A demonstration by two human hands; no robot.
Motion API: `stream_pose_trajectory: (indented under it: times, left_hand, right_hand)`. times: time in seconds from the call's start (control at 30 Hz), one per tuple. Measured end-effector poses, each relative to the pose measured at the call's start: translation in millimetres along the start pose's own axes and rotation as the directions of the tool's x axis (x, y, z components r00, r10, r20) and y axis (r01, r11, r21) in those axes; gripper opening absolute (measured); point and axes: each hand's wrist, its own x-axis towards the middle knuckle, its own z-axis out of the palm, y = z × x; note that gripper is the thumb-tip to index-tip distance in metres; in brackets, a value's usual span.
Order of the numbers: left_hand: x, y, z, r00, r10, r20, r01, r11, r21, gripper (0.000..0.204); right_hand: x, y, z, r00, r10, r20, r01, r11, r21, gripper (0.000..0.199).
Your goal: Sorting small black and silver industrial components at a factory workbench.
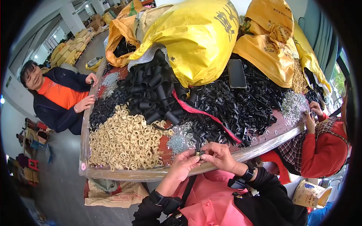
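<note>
Close to the table's near edge, my left hand (183,162) and my right hand (220,156) meet, fingertips pinched together on a small dark plastic part (200,152). A pale bit shows on it, too small to make out. Just beyond my hands lies a pile of small silvery metal pieces (180,140). Left of that spreads a heap of beige plastic loops (124,141). Behind my hands is a wide heap of small black plastic parts (222,109), with a pink-red strip (205,113) lying across it. Larger black tubes (152,88) are piled at the back left.
Big yellow sacks (196,37) and an orange sack (269,56) rest on the far side. A dark phone (236,74) lies on the black parts. One co-worker (60,96) sits at the left, another (324,147) at the right. A printed paper tub (311,194) stands lower right.
</note>
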Motion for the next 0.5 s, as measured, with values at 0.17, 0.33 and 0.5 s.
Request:
stream_pose_trajectory:
  times: [0.17, 0.33, 0.5]
  left_hand:
    - [-3, 4, 11, 0.998, -0.059, 0.003, 0.059, 0.998, 0.004, 0.021]
    - [-5, 3, 12, 0.997, -0.073, -0.007, 0.073, 0.995, 0.063, 0.022]
    - [-8, 16, 1, 1.000, 0.016, 0.020, -0.020, 0.983, 0.183, 0.021]
  right_hand:
    - [-3, 9, 1, 0.982, -0.187, -0.036, 0.182, 0.975, -0.129, 0.029]
    - [-4, 14, 3, 0.947, -0.320, 0.022, 0.316, 0.917, -0.245, 0.033]
    - [14, 8, 6, 0.932, -0.355, 0.078, 0.363, 0.898, -0.249, 0.030]
